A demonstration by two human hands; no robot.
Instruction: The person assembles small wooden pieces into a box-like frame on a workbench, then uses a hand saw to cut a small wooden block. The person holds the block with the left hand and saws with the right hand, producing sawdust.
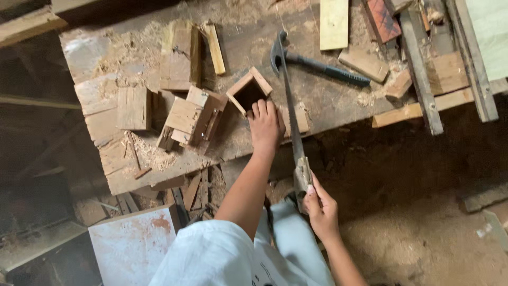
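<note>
**Hands on a small wooden box and a handsaw at a rough workbench**

Pale cloth on the person's lap (222, 259) fills the bottom of the view, nearest the camera. Beside it at lower left stands a white, rust-stained panel (129, 243).

On the workbench (95, 58), a worn slab of grey planks strewn with sawdust and shavings, lie square offcuts at the left and a cluster of nailed wooden blocks (188, 119) near the middle. Its front edge is ragged, with scrap sticks hanging beneath it.

Next comes the left hand (264, 124), laid palm down with fingers spread flat, pressing the bench and touching the near corner of a small open wooden box (248, 90). That box is square, thin-walled, hollow and dark inside, and sits turned diagonal just beyond the fingertips.

Right of it runs the handsaw (288, 95), its long narrow blade lying across the bench edge. The right hand (320, 209) has its fingers wrapped around the saw's wooden handle, below the bench.

Farther right rest a claw hammer (317, 64) with a dark grip, 1 pale plank (334, 24) and several battens. Below them opens bare, dusty earth floor (423, 228).
</note>
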